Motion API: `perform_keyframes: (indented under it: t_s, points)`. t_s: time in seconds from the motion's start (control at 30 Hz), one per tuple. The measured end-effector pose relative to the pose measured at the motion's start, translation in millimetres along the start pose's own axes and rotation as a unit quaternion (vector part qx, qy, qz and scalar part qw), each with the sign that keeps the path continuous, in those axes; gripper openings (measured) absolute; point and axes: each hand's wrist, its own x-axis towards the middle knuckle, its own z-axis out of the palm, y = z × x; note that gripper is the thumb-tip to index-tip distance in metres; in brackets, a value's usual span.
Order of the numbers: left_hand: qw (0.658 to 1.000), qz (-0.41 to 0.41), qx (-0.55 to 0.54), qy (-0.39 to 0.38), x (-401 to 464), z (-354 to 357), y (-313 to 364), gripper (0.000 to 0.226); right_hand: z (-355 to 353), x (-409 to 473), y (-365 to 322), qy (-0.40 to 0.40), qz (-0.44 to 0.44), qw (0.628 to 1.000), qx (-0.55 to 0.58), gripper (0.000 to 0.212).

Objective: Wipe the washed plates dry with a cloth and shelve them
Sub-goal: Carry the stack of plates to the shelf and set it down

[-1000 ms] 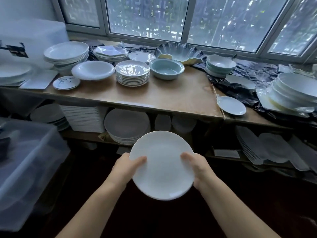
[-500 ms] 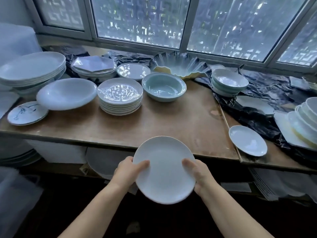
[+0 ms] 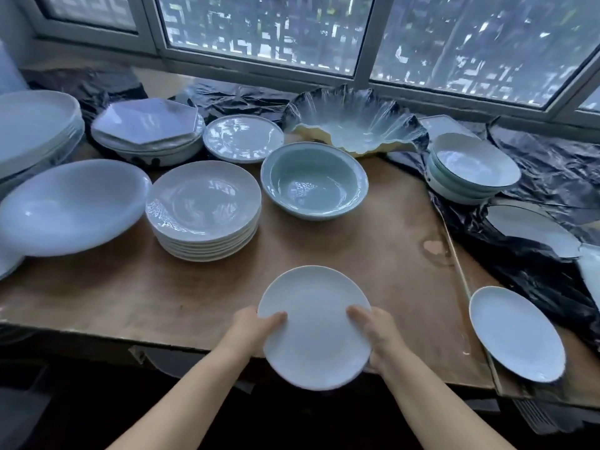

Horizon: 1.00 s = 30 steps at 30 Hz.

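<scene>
So we've got both arms stretched forward from the bottom of the frame, holding one white plate low in the center, over the near edge of the wooden surface. Our left hand grips the plate's left rim with the thumb lying on top of it, and our right hand does the same on the right rim; the fingers of both are tucked under the plate, so we can't see them. We can't tell if the plate is touching the surface or just held above it.

Containers: the pale green bowl in the middle looks empty. Behind it sits a big wavy-edged bowl with a dark rim, also with nothing in it. At the right there's a stack of bowls, three or maybe four, hard to count, and the top one holds nothing.

Counting the rest: one stack of white plates at center left, around seven or eight by the rims. One wide oval dish at the left. A pile of angular plates upper left, sitting on a bowl, count unclear. One flat plate behind the stack. One single plate at the lower right. Black plastic sheeting covers the right side under the window.
</scene>
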Motion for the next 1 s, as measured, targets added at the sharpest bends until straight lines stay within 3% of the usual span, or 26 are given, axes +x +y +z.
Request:
perform_keyframes:
  t_s: [0.13,0.3,0.5,0.73,0.9,1.0]
  points:
    - [0.999,-0.028,-0.012,0.020,31,14,16,0.030,5,43,-22,-0.018,-0.006,0.999,-0.050,0.047]
    - [0.997,-0.038,-0.001,0.060,62,25,28,0.022,8,84,-36,-0.050,-0.012,0.994,-0.096,0.040]
    - [0.991,-0.057,0.043,0.112,78,32,41,0.027,13,111,-40,-0.060,-0.025,0.986,-0.155,0.052]
    - [0.990,-0.055,0.045,0.121,81,33,42,0.031,7,128,-39,-0.080,-0.045,0.965,-0.245,0.058]
    - [0.977,-0.036,0.161,0.135,70,26,42,0.035,8,116,-57,-0.075,-0.114,0.922,-0.361,0.056]
    - [0.964,-0.008,0.181,0.194,52,16,39,0.043,16,108,-68,-0.031,-0.230,0.844,-0.484,0.066]
